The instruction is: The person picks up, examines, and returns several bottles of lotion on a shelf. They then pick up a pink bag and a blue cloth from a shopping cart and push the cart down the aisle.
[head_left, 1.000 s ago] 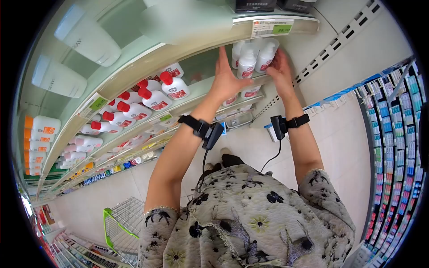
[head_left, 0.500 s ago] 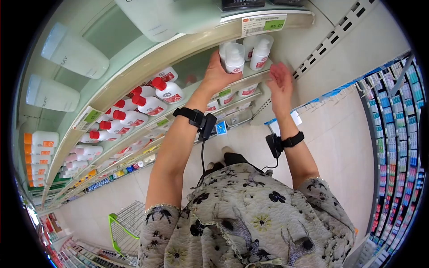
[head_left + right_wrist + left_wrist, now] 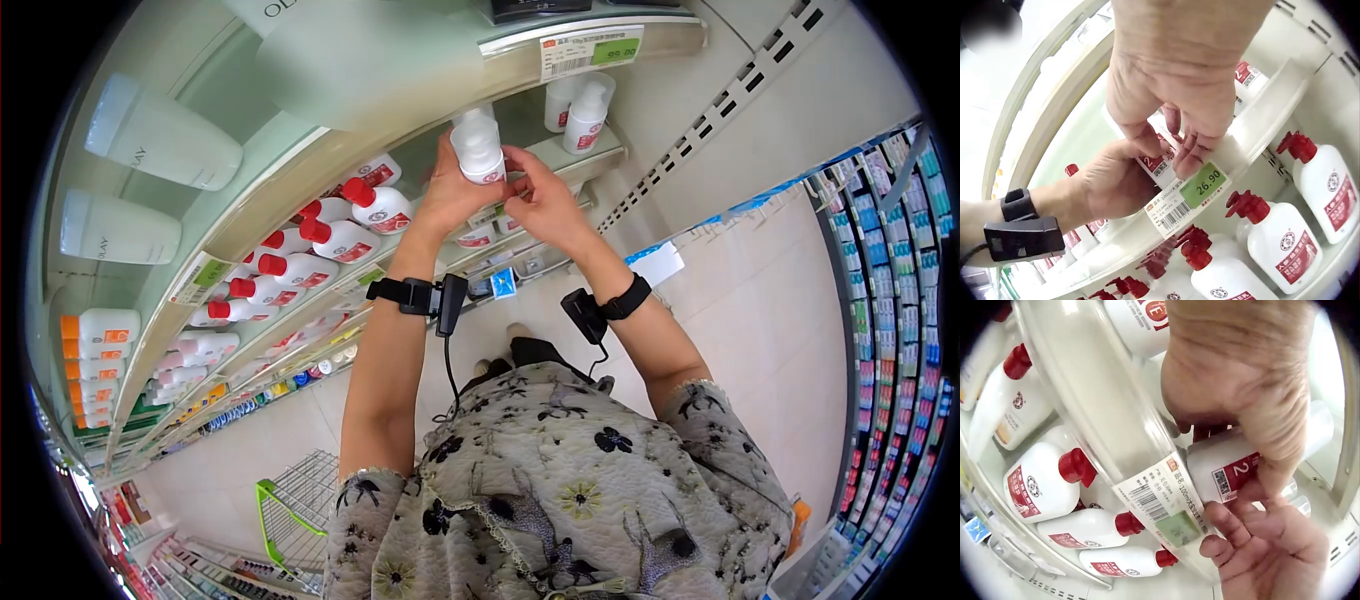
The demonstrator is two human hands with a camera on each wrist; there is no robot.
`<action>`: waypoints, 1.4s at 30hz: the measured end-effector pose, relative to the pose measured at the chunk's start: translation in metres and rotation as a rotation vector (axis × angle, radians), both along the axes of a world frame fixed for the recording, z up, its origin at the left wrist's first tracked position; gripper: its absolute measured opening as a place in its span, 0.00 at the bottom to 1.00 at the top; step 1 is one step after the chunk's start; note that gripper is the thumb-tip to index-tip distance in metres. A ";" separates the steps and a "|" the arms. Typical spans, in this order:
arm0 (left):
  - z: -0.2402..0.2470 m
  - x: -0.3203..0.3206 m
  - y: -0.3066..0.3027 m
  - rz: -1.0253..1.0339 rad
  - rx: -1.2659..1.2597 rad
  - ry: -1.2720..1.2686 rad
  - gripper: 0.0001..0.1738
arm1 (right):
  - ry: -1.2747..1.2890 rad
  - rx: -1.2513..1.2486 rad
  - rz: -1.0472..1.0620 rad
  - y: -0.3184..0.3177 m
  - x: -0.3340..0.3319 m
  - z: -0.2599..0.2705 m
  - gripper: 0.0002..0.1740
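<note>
A white pump bottle (image 3: 478, 150) with a clear cap and a red label stands at the shelf's front edge in the head view. My left hand (image 3: 450, 190) grips it from the left side. On its right, my right hand (image 3: 545, 205) has thumb and fingertips at the lower part of the bottle. In the right wrist view those fingers lie on both sides of the bottle's red label (image 3: 1159, 164). The left wrist view shows the bottle (image 3: 1207, 472) partly hidden by both hands. Two similar bottles (image 3: 585, 125) stand further right on this shelf.
White bottles with red tops (image 3: 345, 240) line the shelf to the left. A price tag (image 3: 1188, 199) sits on the shelf edge just below the hands. Above is another shelf edge (image 3: 510, 65); a perforated panel (image 3: 690, 110) closes the right side. A wire cart (image 3: 300, 500) stands behind.
The left hand has moved left with the bottle, away from the others at the right end. The right hand has come from the side panel over to the bottle.
</note>
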State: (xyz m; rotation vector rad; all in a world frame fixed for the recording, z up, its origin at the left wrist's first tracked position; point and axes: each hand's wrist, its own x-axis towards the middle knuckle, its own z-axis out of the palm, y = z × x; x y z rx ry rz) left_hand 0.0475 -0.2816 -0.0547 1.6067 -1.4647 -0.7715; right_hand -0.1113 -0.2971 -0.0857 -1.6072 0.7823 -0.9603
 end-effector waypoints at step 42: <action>-0.005 -0.001 0.008 -0.046 0.010 0.055 0.68 | -0.194 -0.033 -0.155 -0.049 0.006 0.002 0.43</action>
